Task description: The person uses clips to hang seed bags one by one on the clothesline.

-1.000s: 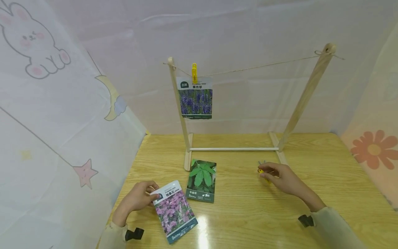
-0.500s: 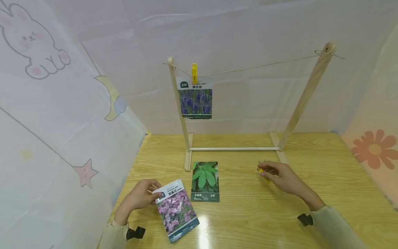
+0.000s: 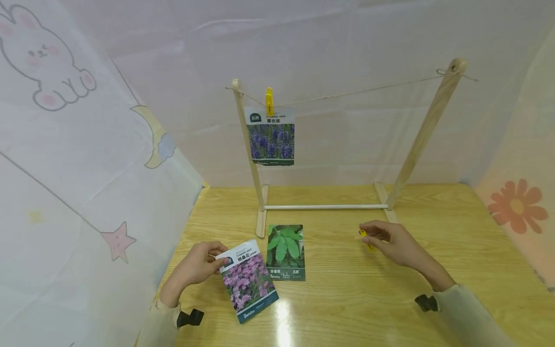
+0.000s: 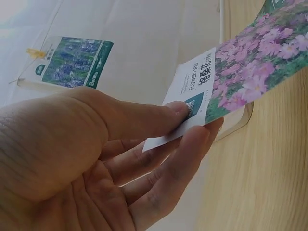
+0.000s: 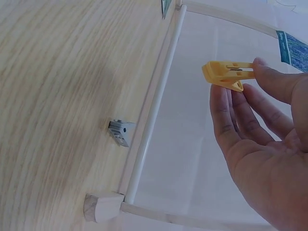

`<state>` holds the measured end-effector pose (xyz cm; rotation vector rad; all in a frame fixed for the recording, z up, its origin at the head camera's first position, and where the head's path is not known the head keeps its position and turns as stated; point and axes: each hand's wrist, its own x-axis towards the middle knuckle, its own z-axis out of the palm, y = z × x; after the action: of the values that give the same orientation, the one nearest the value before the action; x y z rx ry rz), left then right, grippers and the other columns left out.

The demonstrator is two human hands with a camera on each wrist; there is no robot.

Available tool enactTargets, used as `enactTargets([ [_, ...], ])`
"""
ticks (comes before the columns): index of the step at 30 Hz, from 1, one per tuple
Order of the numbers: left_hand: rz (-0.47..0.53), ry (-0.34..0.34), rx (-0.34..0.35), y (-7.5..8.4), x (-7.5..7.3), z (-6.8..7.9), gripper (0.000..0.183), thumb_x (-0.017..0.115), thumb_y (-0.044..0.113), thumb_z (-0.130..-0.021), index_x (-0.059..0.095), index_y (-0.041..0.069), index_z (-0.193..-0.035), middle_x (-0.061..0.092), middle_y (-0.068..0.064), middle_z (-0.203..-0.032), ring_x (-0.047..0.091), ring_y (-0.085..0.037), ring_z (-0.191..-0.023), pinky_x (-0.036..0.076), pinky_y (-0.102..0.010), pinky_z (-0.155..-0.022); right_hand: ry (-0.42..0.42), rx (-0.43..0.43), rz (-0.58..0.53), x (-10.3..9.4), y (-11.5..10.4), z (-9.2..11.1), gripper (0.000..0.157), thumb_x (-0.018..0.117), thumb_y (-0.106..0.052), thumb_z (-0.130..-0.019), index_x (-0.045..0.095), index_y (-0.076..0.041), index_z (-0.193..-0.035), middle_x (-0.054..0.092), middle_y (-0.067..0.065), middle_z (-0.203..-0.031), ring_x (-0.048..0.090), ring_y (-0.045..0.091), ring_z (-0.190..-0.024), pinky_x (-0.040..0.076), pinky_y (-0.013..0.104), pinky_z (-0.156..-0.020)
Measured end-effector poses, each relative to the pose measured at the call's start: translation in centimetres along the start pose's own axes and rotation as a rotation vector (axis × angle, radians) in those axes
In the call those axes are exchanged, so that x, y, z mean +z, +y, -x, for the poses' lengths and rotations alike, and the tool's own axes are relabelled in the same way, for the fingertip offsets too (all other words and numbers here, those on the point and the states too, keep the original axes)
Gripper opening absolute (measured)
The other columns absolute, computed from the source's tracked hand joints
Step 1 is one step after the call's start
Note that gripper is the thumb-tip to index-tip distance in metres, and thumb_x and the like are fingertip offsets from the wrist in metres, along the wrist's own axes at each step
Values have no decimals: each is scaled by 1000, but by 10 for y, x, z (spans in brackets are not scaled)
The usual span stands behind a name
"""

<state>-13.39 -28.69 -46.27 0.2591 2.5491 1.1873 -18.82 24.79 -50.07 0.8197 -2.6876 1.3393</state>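
Note:
My left hand (image 3: 200, 264) pinches the top left corner of a seed packet with pink flowers (image 3: 250, 284), thumb on its printed front. The packet tilts and overlaps the lower left edge of a green-leaf seed packet (image 3: 287, 250) lying on the table. On the right, my right hand (image 3: 393, 243) holds a yellow clothespin (image 5: 224, 72) between thumb and fingers; the right wrist view shows it best. A lavender seed packet (image 3: 272, 142) hangs from the string, held by another yellow clothespin (image 3: 269, 101).
A wooden stand with a left post (image 3: 248, 140), a right post (image 3: 427, 130) and a white crossbar (image 3: 325, 207) carries the string (image 3: 347, 95). In the right wrist view, a grey clothespin (image 5: 120, 132) lies on the table (image 3: 338, 299). Printed sheets wall the sides.
The pink-flower packet has risen slightly with my left hand. The green-leaf packet shifted right and straightened. My right hand has lifted a little with the yellow clothespin.

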Motion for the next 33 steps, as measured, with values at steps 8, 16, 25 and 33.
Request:
enactTargets([
  [8,-81,27,84,8,1,-8,16,71,14,-105,73,5,-118,76,-13,-111,76,-20,-83,65,-35,-70,3,-9,3,-5,-8,-2,28,74,-5,-100,73,-5,-128,77,8,-116,72,7,-97,63,25,-82],
  [16,-134,43,115,17,3,-15,20,67,17,-108,74,7,-123,75,-3,-103,74,-22,-92,60,-27,-67,26,-43,4,-8,-17,-6,29,75,-5,-100,72,-6,-129,76,7,-116,73,9,-99,63,24,-83],
  [25,-168,54,144,29,1,-24,20,62,13,-110,76,12,-124,76,-2,-104,74,-18,-94,59,-27,-68,40,-60,19,-12,-23,-8,32,76,-5,-99,72,-6,-130,75,13,-118,75,20,-101,63,23,-84],
  [33,-172,102,194,42,-1,-33,19,64,13,-109,75,11,-124,76,-4,-108,75,-17,-93,60,-28,-71,69,-116,51,-19,-32,-16,33,77,0,-97,73,-4,-129,77,10,-117,75,16,-100,63,24,-86],
])
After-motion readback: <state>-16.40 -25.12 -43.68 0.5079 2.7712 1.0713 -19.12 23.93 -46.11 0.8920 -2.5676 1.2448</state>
